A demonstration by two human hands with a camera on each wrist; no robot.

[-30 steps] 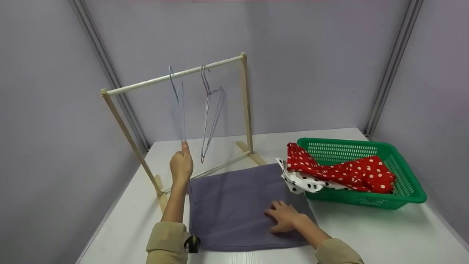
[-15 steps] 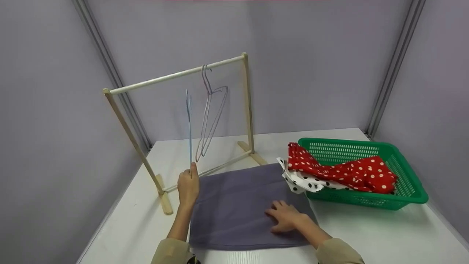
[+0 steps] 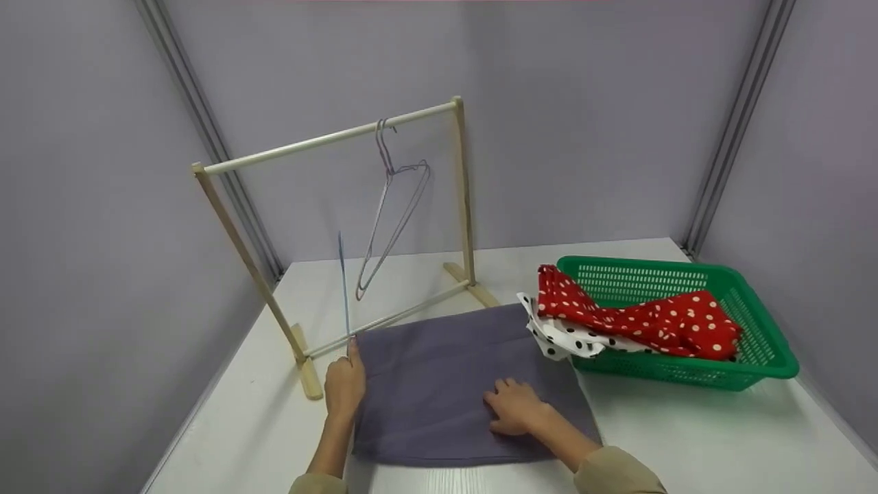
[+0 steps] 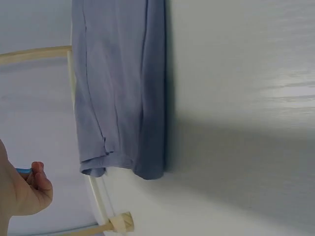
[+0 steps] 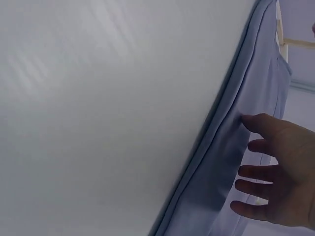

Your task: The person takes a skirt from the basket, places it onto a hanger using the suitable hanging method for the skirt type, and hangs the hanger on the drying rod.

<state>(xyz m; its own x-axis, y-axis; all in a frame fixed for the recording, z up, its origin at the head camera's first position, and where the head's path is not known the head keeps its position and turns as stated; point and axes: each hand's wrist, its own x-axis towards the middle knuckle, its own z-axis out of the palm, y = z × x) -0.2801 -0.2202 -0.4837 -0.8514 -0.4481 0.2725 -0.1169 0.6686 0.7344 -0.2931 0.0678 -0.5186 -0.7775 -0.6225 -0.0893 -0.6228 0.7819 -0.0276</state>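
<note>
A thin blue wire hanger (image 3: 343, 288) stands upright, seen edge-on, in my left hand (image 3: 345, 384). The thumb and curled fingers pinch its lower part; a bit of blue shows between them in the left wrist view. This hand is at the left edge of a folded grey-purple cloth (image 3: 439, 384), which lies flat on the table. Over the right part of the cloth is my right hand (image 3: 516, 406), palm down. In the right wrist view its fingers (image 5: 256, 172) are spread and loosely bent, with nothing gripped.
A wooden clothes rack (image 3: 322, 140) stands behind the cloth, with pinkish wire hangers (image 3: 391, 233) on its rail. At the right is a green basket (image 3: 754, 329) holding red dotted fabric (image 3: 658, 326) and white black-dotted fabric (image 3: 559, 341), partly hanging over the rim.
My left hand has lifted the blue hanger off the rail and brought it down towards me. The pinkish hangers have swung slightly. The right hand has shifted a little left on the cloth.
</note>
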